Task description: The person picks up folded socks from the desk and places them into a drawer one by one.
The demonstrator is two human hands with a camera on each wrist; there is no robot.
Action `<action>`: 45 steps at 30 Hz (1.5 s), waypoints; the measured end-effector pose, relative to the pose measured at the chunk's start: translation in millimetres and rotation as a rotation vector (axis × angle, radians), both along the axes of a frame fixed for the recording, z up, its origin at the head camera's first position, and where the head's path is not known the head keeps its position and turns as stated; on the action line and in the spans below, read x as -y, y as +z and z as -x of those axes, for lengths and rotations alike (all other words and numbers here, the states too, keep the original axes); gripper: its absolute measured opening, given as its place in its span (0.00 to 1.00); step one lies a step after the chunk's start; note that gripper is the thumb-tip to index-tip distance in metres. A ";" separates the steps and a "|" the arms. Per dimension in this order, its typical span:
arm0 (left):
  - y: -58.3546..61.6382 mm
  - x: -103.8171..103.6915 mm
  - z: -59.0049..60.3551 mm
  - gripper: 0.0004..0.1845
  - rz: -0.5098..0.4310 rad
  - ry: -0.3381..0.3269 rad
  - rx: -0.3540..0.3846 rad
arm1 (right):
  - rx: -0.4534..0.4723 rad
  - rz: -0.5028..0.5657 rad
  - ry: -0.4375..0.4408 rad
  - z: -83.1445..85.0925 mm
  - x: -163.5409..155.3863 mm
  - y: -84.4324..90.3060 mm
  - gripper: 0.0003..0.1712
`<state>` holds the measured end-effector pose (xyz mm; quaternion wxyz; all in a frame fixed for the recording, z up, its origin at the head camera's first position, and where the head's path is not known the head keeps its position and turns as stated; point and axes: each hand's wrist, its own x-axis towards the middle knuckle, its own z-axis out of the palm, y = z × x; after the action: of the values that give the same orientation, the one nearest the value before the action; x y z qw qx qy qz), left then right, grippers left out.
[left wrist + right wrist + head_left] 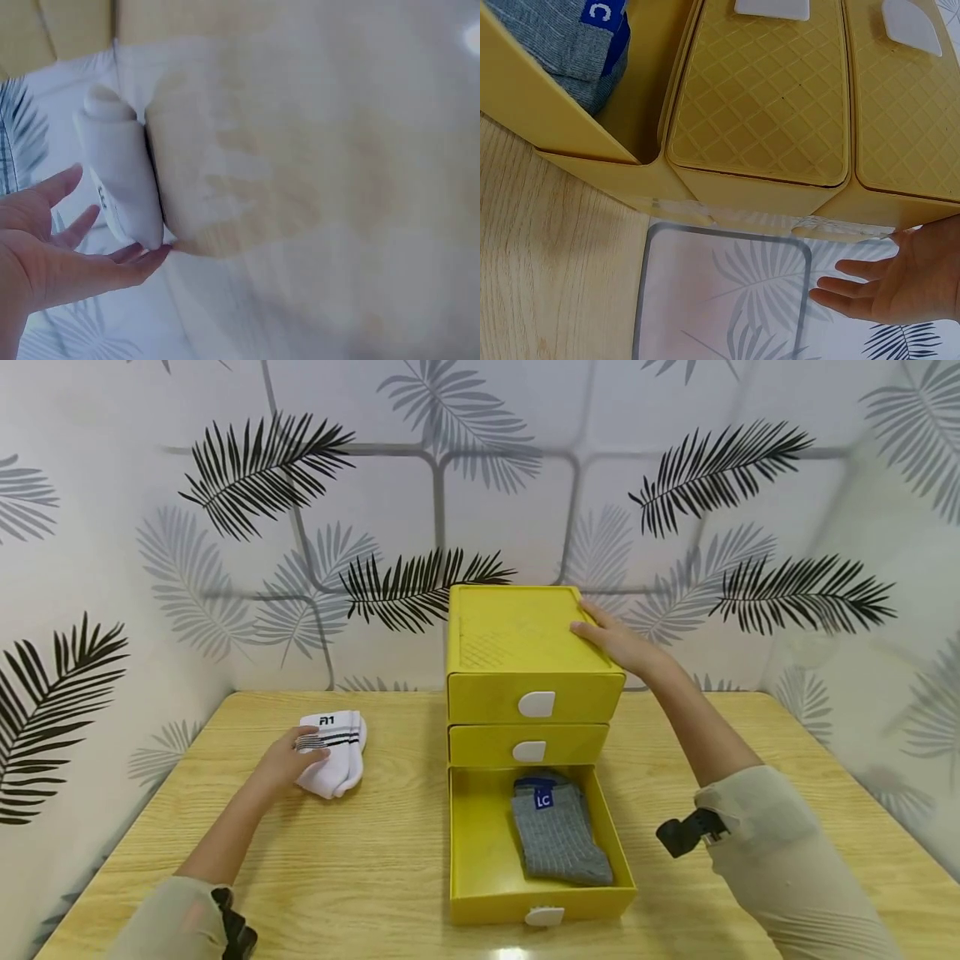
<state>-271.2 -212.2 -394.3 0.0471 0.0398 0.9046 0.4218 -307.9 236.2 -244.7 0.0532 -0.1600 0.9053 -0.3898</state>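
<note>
Now: left hand flat on white socks; right hand flat atop yellow drawer unit; hands well apart.

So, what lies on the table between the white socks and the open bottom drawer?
Nothing: in the head view, only bare wooden table lies between the white socks and the open bottom drawer.
</note>
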 end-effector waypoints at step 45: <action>0.8 13.9 -2.0 0.40 -0.593 -0.134 0.393 | 0.020 0.053 0.003 0.6 2.7 -1.4 0.38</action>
<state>-269.2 -226.1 -393.5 0.2339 0.0292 0.7120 0.6615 -308.5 233.6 -246.0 0.0588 -0.1590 0.8939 -0.4150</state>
